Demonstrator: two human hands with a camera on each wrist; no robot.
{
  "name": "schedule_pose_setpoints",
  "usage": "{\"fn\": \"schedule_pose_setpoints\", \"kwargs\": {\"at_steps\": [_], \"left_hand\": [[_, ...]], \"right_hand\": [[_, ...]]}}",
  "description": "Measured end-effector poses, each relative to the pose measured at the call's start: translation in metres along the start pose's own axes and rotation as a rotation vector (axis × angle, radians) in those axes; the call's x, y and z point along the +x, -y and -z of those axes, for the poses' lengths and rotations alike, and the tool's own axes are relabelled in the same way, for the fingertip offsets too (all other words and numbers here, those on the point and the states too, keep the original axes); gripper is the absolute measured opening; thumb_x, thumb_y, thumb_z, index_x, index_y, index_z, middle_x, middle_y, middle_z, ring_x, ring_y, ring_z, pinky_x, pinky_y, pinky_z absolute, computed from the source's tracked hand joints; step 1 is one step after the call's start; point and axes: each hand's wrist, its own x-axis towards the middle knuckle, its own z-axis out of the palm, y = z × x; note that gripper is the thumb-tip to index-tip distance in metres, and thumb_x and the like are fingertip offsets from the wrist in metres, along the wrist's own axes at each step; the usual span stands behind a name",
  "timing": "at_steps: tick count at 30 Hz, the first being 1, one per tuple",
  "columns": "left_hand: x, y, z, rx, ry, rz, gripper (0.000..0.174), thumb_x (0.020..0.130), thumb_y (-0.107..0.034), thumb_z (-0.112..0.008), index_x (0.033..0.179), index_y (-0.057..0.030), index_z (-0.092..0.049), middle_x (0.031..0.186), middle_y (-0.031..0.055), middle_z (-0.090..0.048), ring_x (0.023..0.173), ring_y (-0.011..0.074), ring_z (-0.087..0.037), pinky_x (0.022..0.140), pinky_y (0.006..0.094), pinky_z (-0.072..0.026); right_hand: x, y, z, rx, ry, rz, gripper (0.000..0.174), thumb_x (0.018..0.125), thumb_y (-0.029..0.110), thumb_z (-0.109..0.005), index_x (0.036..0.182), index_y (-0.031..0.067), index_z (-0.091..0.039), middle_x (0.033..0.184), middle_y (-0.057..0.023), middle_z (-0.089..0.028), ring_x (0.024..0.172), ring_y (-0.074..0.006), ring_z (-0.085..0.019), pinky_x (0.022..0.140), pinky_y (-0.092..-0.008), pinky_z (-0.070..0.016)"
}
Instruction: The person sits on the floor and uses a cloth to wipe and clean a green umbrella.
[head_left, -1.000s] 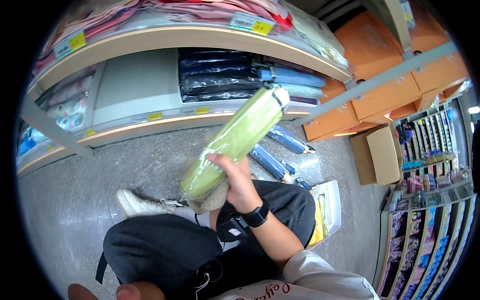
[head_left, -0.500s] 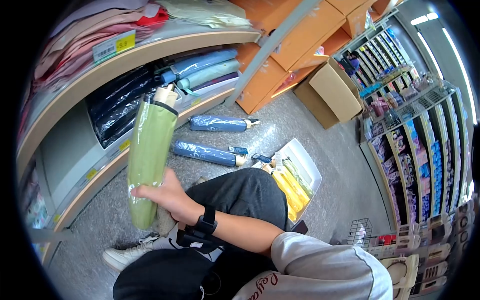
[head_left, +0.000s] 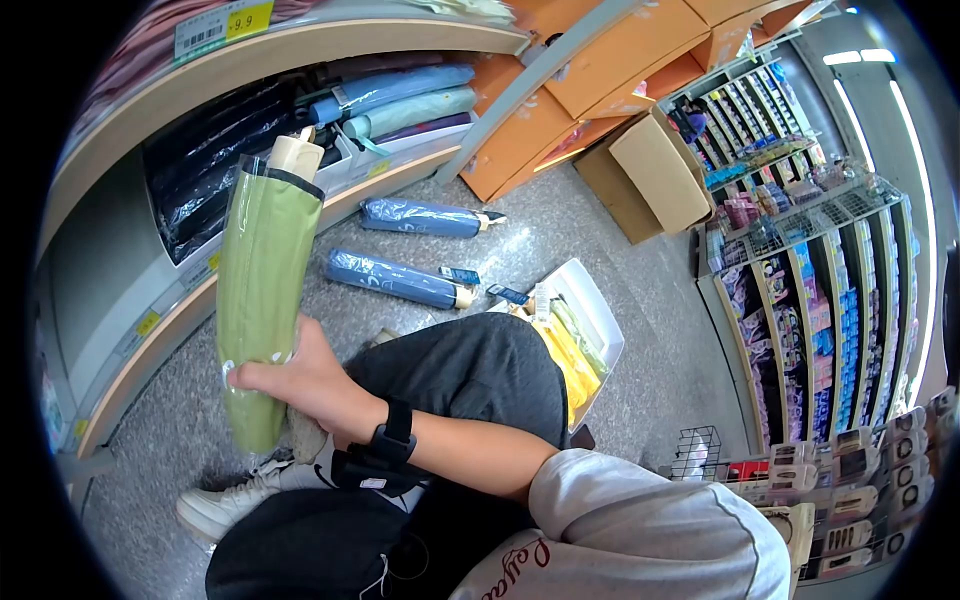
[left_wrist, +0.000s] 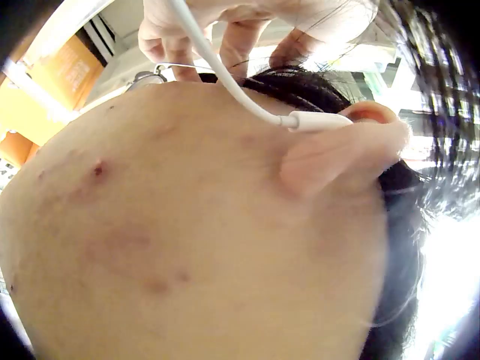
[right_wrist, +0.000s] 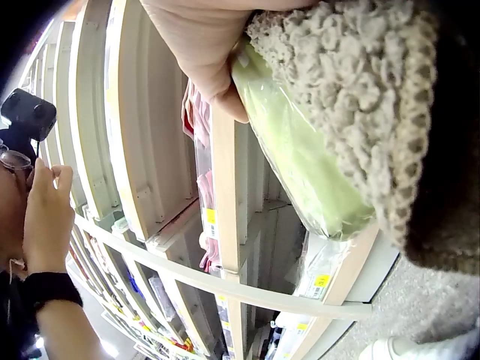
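My right hand [head_left: 315, 375] grips a folded green umbrella [head_left: 268, 280] in clear plastic wrap, the thumb laid across its lower part. Its pale handle points up towards the shelf. Grey-beige fleecy fabric [right_wrist: 352, 97] lies against the umbrella below that hand in the right wrist view. My left hand [right_wrist: 49, 217] is raised to the head, by the glasses [right_wrist: 15, 159] and the head camera [right_wrist: 28, 112]. In the left wrist view, its bent fingers [left_wrist: 240, 49] show above the cheek, and what they hold is hidden.
Two wrapped blue umbrellas [head_left: 420, 217] lie on the floor. Beside the knee stands a white box [head_left: 612, 335] with yellow and green umbrellas. More wrapped umbrellas [head_left: 400, 95] fill the low shelf. An open cardboard box [head_left: 650, 180] and stocked racks [head_left: 830, 320] are to the right.
The head view has turned right, and the green umbrella now stands more upright and farther left. Fingers seen at the bottom left a second ago have left the head view. The right hand keeps its grip.
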Motion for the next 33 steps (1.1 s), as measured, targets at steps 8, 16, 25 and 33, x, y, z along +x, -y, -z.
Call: {"fn": "schedule_pose_setpoints", "kwargs": {"at_steps": [8, 16, 25, 33], "left_hand": [[-0.001, -0.0011, -0.0014, -0.016, 0.033, 0.016, 0.029, 0.081, -0.02, -0.056, 0.099, -0.0016, -0.042, 0.1, 0.0097, -0.049, 0.081, 0.0158, -0.052, 0.09, 0.0362, -0.0271], [0.0002, 0.0004, -0.0008, -0.03, 0.046, 0.028, 0.029, 0.081, -0.019, -0.056, 0.099, -0.0021, -0.042, 0.101, 0.0096, -0.049, 0.082, 0.0154, -0.052, 0.091, 0.0367, -0.026], [0.0016, 0.0015, -0.0015, -0.043, 0.065, 0.037, 0.028, 0.082, -0.017, -0.056, 0.1, -0.0026, -0.041, 0.102, 0.0094, -0.049, 0.082, 0.0149, -0.052, 0.093, 0.0371, -0.0247], [0.0015, 0.0013, -0.002, -0.056, 0.084, 0.042, 0.027, 0.082, -0.016, -0.057, 0.1, -0.0031, -0.041, 0.103, 0.0093, -0.049, 0.083, 0.0145, -0.053, 0.094, 0.0376, -0.0236]], "right_hand": [[-0.0004, 0.0015, -0.001, -0.011, 0.043, 0.025, 0.043, 0.066, 0.006, -0.069, 0.105, -0.0005, -0.054, 0.095, -0.0069, -0.06, 0.088, -0.0141, -0.057, 0.08, -0.0293, -0.0457], [-0.0007, 0.0006, -0.0002, -0.01, 0.039, 0.035, 0.045, 0.066, 0.006, -0.07, 0.106, -0.0014, -0.052, 0.095, -0.0073, -0.06, 0.089, -0.0142, -0.057, 0.08, -0.0294, -0.046], [-0.0008, 0.0017, -0.0008, -0.005, 0.046, 0.036, 0.047, 0.066, 0.007, -0.07, 0.107, -0.0015, -0.051, 0.096, -0.0076, -0.06, 0.089, -0.015, -0.057, 0.08, -0.03, -0.0461], [-0.0008, 0.0021, -0.0007, -0.009, 0.041, 0.03, 0.046, 0.065, 0.007, -0.07, 0.106, -0.0017, -0.052, 0.096, -0.0078, -0.06, 0.088, -0.0149, -0.058, 0.08, -0.0299, -0.0463]]}}
